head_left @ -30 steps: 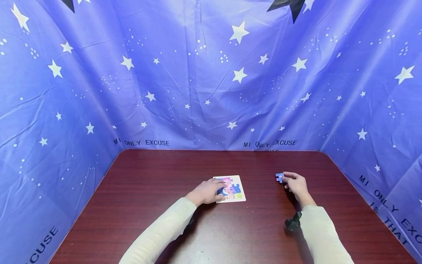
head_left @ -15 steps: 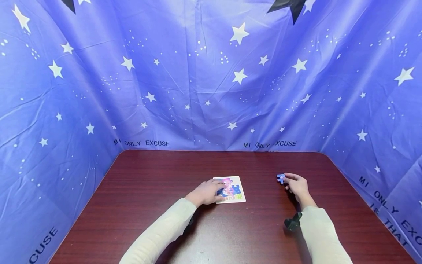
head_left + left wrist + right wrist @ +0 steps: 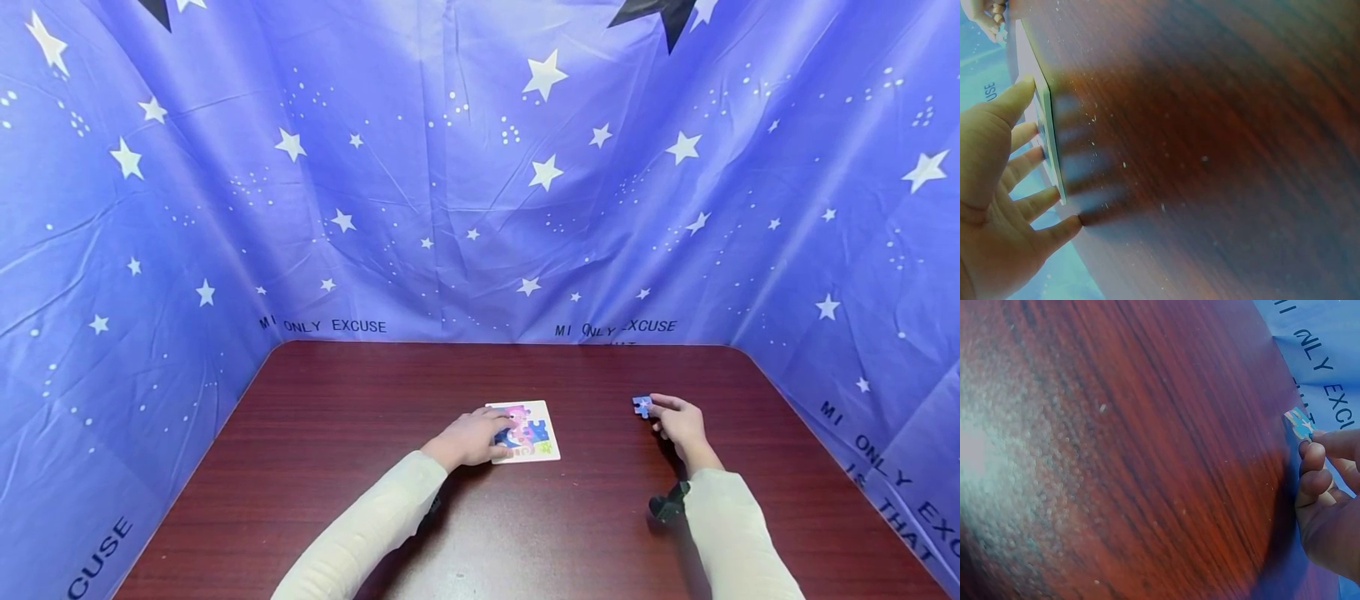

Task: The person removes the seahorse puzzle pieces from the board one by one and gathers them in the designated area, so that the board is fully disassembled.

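In the head view, a white-framed jigsaw puzzle [image 3: 538,431] with pink, blue and green pieces lies mid-table. My left hand [image 3: 471,435] rests on its left side with the fingers spread. The left wrist view shows the thumb and fingertips of that hand [image 3: 1007,169] at the edge of the thin puzzle board [image 3: 1054,140]. To the right, my right hand [image 3: 681,423] pinches a blue puzzle piece [image 3: 641,406] bearing a pale star. Seen from the right wrist, the piece [image 3: 1300,423] juts from between thumb and index finger, the other fingers curled in.
The dark red-brown wooden table [image 3: 360,392] has a shiny patch near the front. Blue star-printed cloth [image 3: 420,167] hangs behind and along both sides of it. A dark device [image 3: 667,504] sits under the right wrist.
My right hand has shifted slightly to the right with the puzzle piece, which has turned a little. The left hand and the puzzle stay in place.
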A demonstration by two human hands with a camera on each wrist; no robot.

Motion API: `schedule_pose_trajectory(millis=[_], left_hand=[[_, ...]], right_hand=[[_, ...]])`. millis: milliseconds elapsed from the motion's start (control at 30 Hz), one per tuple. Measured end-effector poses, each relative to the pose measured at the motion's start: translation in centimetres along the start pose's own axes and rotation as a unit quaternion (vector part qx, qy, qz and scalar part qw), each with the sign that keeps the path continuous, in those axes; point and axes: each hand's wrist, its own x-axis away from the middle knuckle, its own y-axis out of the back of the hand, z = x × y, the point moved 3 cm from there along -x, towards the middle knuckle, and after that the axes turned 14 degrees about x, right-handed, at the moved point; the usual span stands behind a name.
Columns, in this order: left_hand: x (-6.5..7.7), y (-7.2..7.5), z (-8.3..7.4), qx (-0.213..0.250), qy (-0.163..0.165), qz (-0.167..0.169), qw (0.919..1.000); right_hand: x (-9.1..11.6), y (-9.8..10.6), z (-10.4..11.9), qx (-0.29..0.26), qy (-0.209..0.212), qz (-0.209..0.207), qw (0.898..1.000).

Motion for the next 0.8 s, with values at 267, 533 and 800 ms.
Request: schedule_pose_trajectory(millis=[267, 533, 800], left_hand=[[0.18, 0.09, -0.14, -0.001, 0.001, 0.003, 1.0000], [-0.06, -0.04, 0.12, -0.007, 0.000, -0.001, 1.0000], [-0.09, -0.01, 0.03, -0.004, 0.001, -0.001, 1.0000]], right_hand=[[-0.04, -0.03, -0.25, -0.008, -0.005, 0.004, 1.000], [-0.02, -0.05, -0.28, -0.011, -0.006, 0.005, 1.000], [0.32, 0.09, 0.00, 0.011, -0.002, 0.016, 1.000]])
